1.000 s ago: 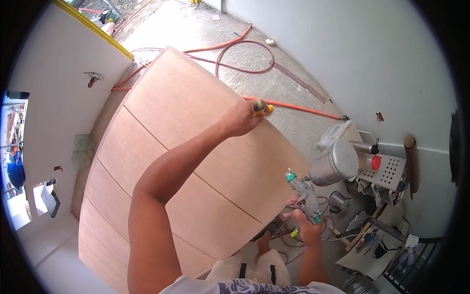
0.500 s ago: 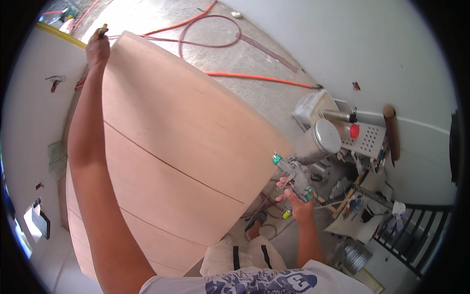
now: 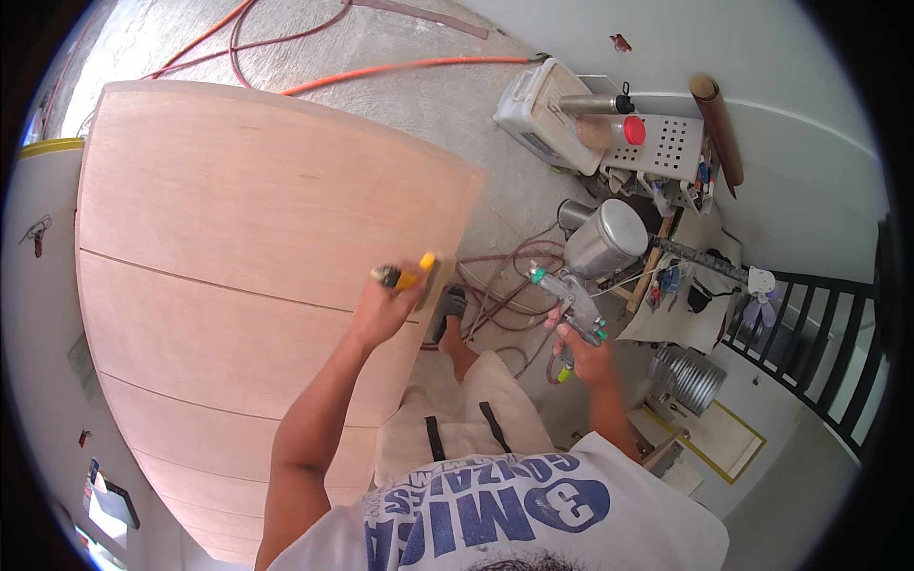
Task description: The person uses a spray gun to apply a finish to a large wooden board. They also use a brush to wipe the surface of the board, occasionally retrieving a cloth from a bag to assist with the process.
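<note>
My left hand (image 3: 383, 309) is closed around a small yellow-and-dark tool, probably a yellow-handled brush (image 3: 388, 276). It is over the near right end of a large pale wooden panel (image 3: 257, 190) with long dark grooves across it. My right hand (image 3: 583, 348) grips a metal spray gun (image 3: 577, 303) with green fittings. A large silver cup (image 3: 609, 240) tops the gun, and its nozzle points left toward the panel's end, apart from it. A hose connector with a yellow-green end (image 3: 565, 374) hangs below the grip.
Red hoses (image 3: 514, 259) coil on the concrete floor near my foot; an orange hose (image 3: 400, 68) runs behind the panel. At the right stand a white bin (image 3: 533, 105), a perforated tray (image 3: 666, 147) and a rolled brown sheet (image 3: 716, 133). A fan (image 3: 760, 282) stands near a black railing (image 3: 809, 333).
My left hand has come back from the panel's far left corner to its near right end, still holding the tool. The view has shifted rightward; my right hand keeps the spray gun.
</note>
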`<control>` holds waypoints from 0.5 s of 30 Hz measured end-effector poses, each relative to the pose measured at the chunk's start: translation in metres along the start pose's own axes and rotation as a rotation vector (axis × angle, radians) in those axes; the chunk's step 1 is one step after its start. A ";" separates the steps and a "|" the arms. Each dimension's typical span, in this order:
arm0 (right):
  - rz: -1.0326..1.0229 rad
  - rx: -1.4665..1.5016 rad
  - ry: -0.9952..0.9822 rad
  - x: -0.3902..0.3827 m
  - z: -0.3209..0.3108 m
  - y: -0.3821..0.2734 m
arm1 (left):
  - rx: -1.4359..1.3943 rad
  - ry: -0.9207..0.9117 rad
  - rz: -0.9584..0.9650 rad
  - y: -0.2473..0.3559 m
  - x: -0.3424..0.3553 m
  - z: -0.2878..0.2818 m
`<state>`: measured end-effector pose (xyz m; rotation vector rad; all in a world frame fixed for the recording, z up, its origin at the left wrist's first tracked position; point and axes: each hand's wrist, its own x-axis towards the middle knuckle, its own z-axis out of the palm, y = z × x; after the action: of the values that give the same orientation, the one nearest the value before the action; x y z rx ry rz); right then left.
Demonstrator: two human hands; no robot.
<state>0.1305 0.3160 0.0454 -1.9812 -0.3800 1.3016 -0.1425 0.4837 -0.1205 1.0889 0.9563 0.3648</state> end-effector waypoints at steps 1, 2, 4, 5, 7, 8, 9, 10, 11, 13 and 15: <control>0.000 0.014 -0.031 -0.004 -0.001 0.007 | 0.021 -0.077 -0.121 -0.015 -0.032 -0.012; 0.001 0.034 -0.054 -0.009 -0.003 0.015 | 0.103 -0.128 -0.222 -0.016 -0.060 -0.031; -0.025 0.069 -0.095 -0.013 0.003 0.018 | 0.262 -0.109 -0.292 -0.017 -0.103 -0.081; -0.039 0.079 -0.117 -0.014 0.005 0.018 | 0.326 -0.080 -0.416 0.006 -0.108 -0.102; -0.001 0.060 -0.183 -0.013 -0.001 0.035 | 0.264 -0.034 -0.367 0.039 -0.102 -0.101; 0.014 0.052 -0.221 -0.010 -0.004 0.040 | 0.178 -0.056 -0.329 0.050 -0.089 -0.088; 0.004 0.035 -0.238 -0.010 -0.004 0.041 | 0.199 -0.190 -0.258 0.057 -0.073 -0.063; -0.012 0.017 -0.252 -0.009 -0.003 0.039 | 0.222 -0.325 -0.180 0.058 -0.051 -0.037; -0.028 -0.002 -0.271 -0.008 -0.001 0.038 | 0.265 -0.449 -0.061 0.047 -0.025 -0.022; -0.052 -0.019 -0.302 -0.005 -0.009 0.035 | 0.443 -0.475 0.196 0.037 0.042 -0.017; -0.069 -0.046 -0.301 0.003 -0.020 0.030 | 0.409 -0.167 0.177 0.077 0.100 -0.063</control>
<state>0.1452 0.2886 0.0265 -1.7932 -0.6212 1.5618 -0.1221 0.6225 -0.1089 1.5581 0.8055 0.2206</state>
